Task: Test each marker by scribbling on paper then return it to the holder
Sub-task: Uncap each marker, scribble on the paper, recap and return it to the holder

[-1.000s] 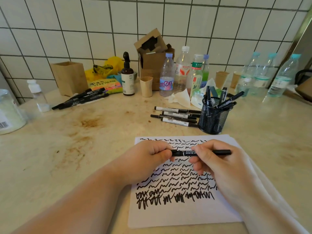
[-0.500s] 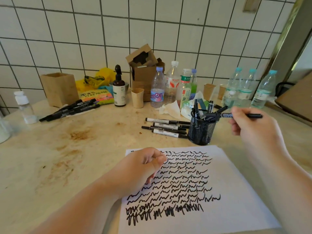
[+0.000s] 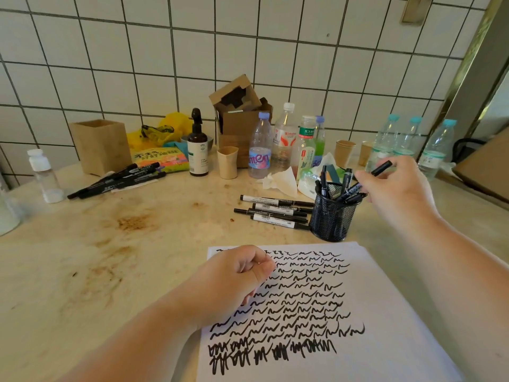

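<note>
Right hand (image 3: 396,188) pinches a slim black capped marker (image 3: 381,168) between thumb and fingertips, barrel slanted down toward the round black wire-mesh holder (image 3: 332,216) at about 1 o'clock from the sheet; lower end sits at the rim, likely mid-drop so it slides in among the other markers standing there. Left hand (image 3: 234,282) rests on the white paper sheet (image 3: 385,312), fingers loosely curled, nothing visibly held, probably pinning the sheet so it won't skid on the smooth stained beige countertop (image 3: 110,257). Paper is matte, covered with rows of black wavy scribbles. Four thin black-and-white labelled markers (image 3: 275,210) lie flat at 9 o'clock of the holder, likely waiting for testing. Another pile of thicker black markers (image 3: 118,180) lies at 10 o'clock, by a square wooden box (image 3: 100,146).
</note>
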